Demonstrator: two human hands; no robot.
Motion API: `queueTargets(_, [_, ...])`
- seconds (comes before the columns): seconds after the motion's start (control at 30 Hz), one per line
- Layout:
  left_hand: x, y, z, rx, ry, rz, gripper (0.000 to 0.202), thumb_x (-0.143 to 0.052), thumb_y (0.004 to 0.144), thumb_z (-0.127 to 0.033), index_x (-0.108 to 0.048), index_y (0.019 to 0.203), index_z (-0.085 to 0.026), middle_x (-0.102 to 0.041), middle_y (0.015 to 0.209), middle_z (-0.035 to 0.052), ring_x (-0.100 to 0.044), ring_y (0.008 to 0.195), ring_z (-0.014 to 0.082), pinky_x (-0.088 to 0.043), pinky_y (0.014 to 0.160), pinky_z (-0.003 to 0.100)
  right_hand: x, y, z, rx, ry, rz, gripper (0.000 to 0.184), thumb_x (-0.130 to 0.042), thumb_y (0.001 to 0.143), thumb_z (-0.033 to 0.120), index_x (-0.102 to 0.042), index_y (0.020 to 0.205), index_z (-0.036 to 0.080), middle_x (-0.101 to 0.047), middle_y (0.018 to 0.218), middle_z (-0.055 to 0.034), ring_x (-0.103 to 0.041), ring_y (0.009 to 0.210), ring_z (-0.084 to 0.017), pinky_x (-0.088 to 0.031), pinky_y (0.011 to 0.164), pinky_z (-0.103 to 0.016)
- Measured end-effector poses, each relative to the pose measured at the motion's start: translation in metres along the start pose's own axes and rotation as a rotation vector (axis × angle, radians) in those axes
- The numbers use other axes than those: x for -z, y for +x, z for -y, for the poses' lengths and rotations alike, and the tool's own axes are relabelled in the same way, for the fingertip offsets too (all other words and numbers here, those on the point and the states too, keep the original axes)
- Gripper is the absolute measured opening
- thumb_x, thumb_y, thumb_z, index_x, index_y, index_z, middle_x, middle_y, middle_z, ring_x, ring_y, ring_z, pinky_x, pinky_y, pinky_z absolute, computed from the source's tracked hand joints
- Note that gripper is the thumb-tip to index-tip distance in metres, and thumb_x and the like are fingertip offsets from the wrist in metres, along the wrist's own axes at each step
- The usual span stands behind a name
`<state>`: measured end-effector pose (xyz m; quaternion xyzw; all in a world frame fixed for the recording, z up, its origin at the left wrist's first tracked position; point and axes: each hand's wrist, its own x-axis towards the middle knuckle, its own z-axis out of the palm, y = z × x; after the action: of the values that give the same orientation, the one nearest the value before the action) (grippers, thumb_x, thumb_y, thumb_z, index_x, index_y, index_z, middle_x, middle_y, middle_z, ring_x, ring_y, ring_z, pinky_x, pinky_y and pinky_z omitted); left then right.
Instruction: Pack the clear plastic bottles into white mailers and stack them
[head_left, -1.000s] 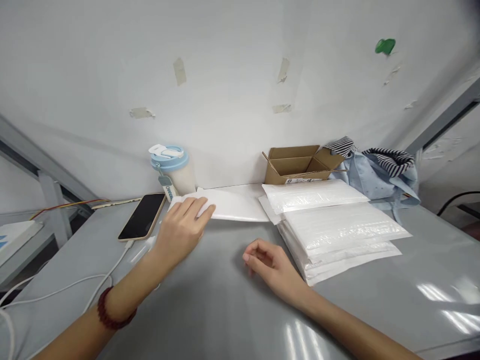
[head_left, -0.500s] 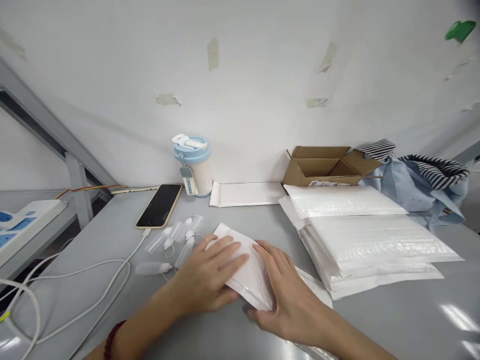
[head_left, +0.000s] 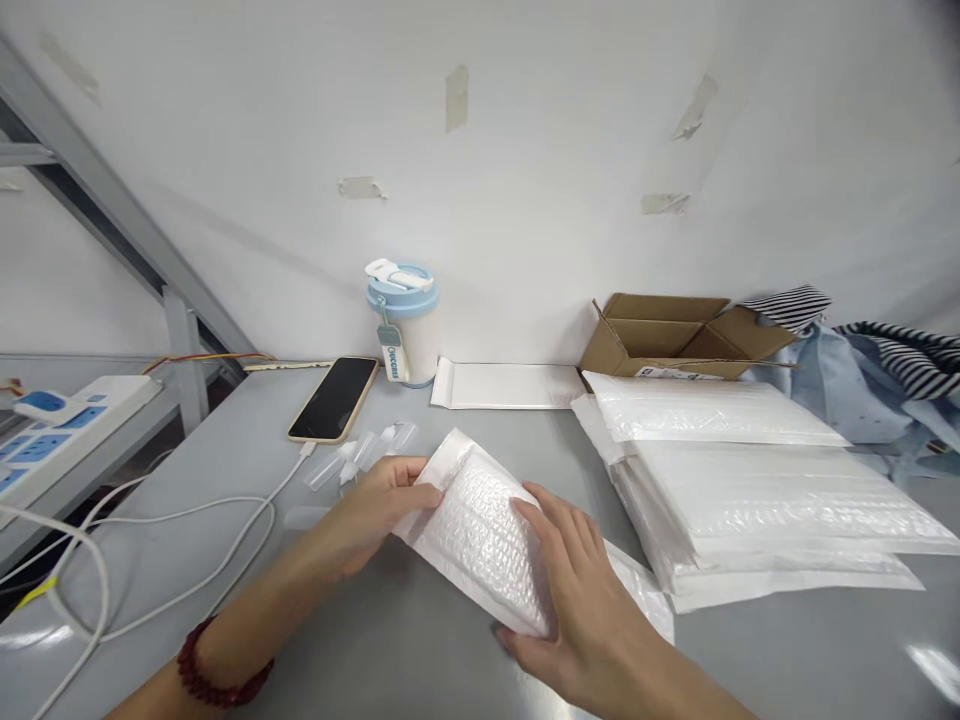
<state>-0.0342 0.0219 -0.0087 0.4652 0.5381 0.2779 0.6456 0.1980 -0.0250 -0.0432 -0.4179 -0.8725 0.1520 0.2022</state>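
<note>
A white bubble mailer (head_left: 487,520) is held tilted between both hands above the grey table. My left hand (head_left: 386,510) pinches its upper left corner, thumb on top. Along its right edge, my right hand (head_left: 574,590) grips with fingers on the face and thumb below. Another mailer (head_left: 641,590) lies partly hidden beneath my right hand. Just beyond my left hand are several small clear plastic bottles (head_left: 364,455) with white tips, partly covered by that hand.
A pile of bubble mailers (head_left: 757,490) lies at the right, with an open cardboard box (head_left: 667,335) behind it. One flat mailer (head_left: 514,386) rests by the wall. A lidded cup (head_left: 409,330), a phone (head_left: 336,400) on a white cable (head_left: 225,560) and a power strip (head_left: 67,430) are on the left.
My left hand has moved left from the mailer's face to its corner and now pinches it. The mailer's bubbled face shows more. The view has shifted slightly left.
</note>
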Motion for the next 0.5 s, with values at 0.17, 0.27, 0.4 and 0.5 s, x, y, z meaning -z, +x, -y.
queueTargets(0.17, [-0.007, -0.002, 0.005, 0.057, 0.183, 0.022, 0.017, -0.061, 0.065, -0.021, -0.067, 0.081, -0.019, -0.064, 0.065, -0.0021, -0.059, 0.058, 0.0151, -0.043, 0.050, 0.022, -0.005, -0.002, 0.001, 0.010, 0.003, 0.028, 0.092, -0.066, 0.063, 0.023, -0.017, 0.140, 0.018, -0.034, 0.140, -0.0217, -0.037, 0.123, -0.042, -0.037, 0.095, -0.058])
queueTargets(0.27, [-0.015, -0.003, 0.012, 0.041, 0.327, 0.008, 0.005, -0.057, 0.067, -0.022, -0.061, 0.068, -0.020, -0.053, 0.052, -0.0046, -0.048, 0.043, 0.0120, -0.036, 0.040, 0.021, -0.005, -0.003, 0.003, 0.018, 0.015, 0.032, 0.091, -0.066, 0.063, 0.022, -0.017, 0.140, 0.018, -0.036, 0.140, -0.0211, -0.039, 0.121, -0.040, -0.037, 0.095, -0.057])
queueTargets(0.4, [-0.020, 0.000, 0.016, -0.161, 0.562, -0.161, 0.008, -0.053, 0.067, -0.018, -0.052, 0.059, -0.019, -0.050, 0.055, -0.0045, -0.044, 0.050, 0.0108, -0.028, 0.044, 0.021, -0.003, -0.002, 0.004, 0.022, 0.051, 0.009, 0.077, -0.056, 0.072, 0.015, -0.018, 0.139, 0.018, -0.046, 0.128, -0.0177, -0.048, 0.113, -0.033, -0.043, 0.091, -0.051])
queueTargets(0.5, [-0.017, 0.002, 0.013, -0.194, 0.660, -0.273, 0.010, -0.051, 0.070, -0.019, -0.055, 0.062, -0.018, -0.049, 0.053, -0.0047, -0.043, 0.054, 0.0115, -0.026, 0.047, 0.022, -0.001, -0.001, 0.002, 0.027, 0.072, -0.014, 0.066, -0.049, 0.080, 0.013, -0.018, 0.138, 0.020, -0.051, 0.123, -0.0153, -0.052, 0.107, -0.029, -0.047, 0.088, -0.047])
